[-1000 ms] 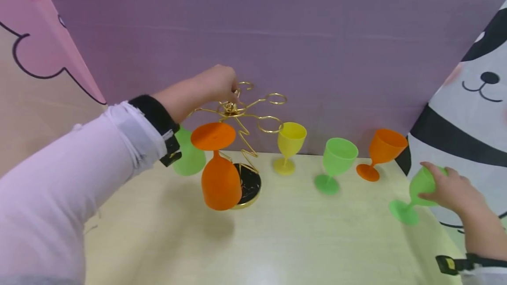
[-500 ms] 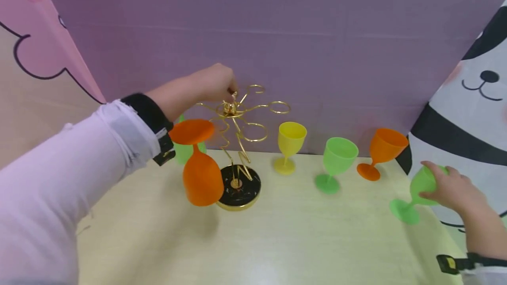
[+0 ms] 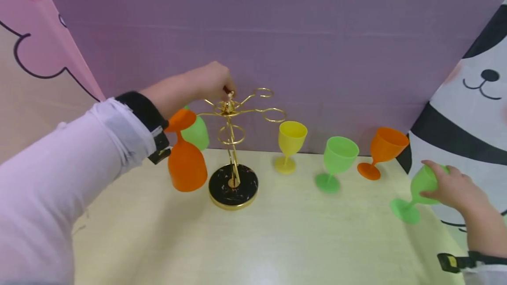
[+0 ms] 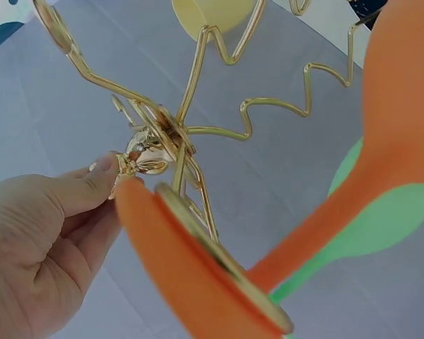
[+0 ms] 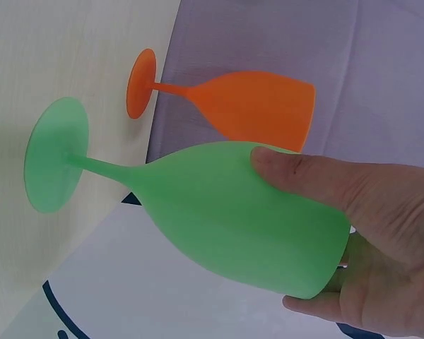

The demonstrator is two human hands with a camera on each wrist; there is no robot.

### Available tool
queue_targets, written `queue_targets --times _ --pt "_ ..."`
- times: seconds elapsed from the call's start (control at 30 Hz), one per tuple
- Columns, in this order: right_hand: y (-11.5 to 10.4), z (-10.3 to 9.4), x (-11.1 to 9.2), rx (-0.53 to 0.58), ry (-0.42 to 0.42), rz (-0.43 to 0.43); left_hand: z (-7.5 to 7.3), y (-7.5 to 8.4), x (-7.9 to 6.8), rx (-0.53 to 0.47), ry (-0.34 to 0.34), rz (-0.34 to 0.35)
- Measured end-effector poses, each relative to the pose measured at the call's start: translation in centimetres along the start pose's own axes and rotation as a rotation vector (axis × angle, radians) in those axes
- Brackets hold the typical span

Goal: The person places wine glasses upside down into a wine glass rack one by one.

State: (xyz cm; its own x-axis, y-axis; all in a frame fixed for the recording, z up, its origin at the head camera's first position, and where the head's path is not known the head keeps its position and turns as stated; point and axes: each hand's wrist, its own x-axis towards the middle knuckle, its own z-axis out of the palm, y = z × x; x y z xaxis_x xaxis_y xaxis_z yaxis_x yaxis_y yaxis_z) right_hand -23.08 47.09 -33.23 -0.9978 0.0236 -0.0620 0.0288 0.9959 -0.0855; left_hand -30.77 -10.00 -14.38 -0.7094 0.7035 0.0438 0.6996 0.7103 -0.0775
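Observation:
At the top of a gold wire goblet rack (image 3: 233,142), my left hand (image 3: 211,80) pinches the gold knob (image 4: 131,161) between thumb and fingers. An orange goblet (image 3: 187,168) hangs upside down by its foot from a ring left of the post. Behind it hangs a green goblet (image 3: 199,132), partly hidden. Other rings on the right and front hold nothing. The rack's round black base (image 3: 233,195) rests on the table. Far right, my right hand (image 3: 455,190) grips the bowl of another green goblet (image 5: 233,212) near its rim; its foot is at the tabletop.
Standing upright along the back edge of the table (image 3: 277,232) are a yellow goblet (image 3: 292,140), a green goblet (image 3: 339,157) and an orange goblet (image 3: 388,146). A purple backdrop (image 3: 317,56) rises behind them. A panda panel (image 3: 475,122) borders the right side.
The rack's upper part has turned, carrying the hanging orange goblet from in front of the base to the left. The rings swung round too. My right hand stays on its goblet.

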Motion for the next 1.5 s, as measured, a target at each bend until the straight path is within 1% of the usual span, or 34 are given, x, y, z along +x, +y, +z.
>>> queue_targets --times 0.17,0.33,0.5,0.6,0.8,0.93,1.03,1.23,1.5 --pt "0.0 -0.1 0.2 -0.002 -0.001 -0.011 -0.3 0.0 -0.2 0.011 -0.031 0.004" --pt "-0.2 0.1 0.4 0.004 0.003 -0.005 -0.6 0.3 -0.1 0.026 -0.053 -0.03" --pt "0.0 0.2 0.4 -0.008 0.0 0.003 -0.6 0.8 0.0 0.016 -0.106 -0.074" --pt "0.3 0.1 0.2 -0.018 -0.005 0.0 -0.5 1.0 0.2 0.009 -0.124 -0.078" --pt "0.6 -0.2 -0.1 -0.016 -0.002 -0.002 -0.7 1.2 0.5 0.002 -0.113 -0.092" --pt "0.5 -0.6 -0.3 -0.024 0.01 0.003 -0.8 1.4 0.6 -0.009 -0.122 -0.121" --pt "0.2 -1.0 -0.5 -0.028 0.022 -0.001 -0.6 1.4 0.5 -0.027 -0.114 -0.135" --pt "-0.3 -2.1 -0.9 -0.028 0.084 -0.015 -0.3 1.3 0.5 -0.05 -0.084 -0.125" --pt "-1.0 -2.9 -1.4 -0.034 0.16 -0.026 -0.2 1.4 0.5 -0.048 -0.081 -0.12"
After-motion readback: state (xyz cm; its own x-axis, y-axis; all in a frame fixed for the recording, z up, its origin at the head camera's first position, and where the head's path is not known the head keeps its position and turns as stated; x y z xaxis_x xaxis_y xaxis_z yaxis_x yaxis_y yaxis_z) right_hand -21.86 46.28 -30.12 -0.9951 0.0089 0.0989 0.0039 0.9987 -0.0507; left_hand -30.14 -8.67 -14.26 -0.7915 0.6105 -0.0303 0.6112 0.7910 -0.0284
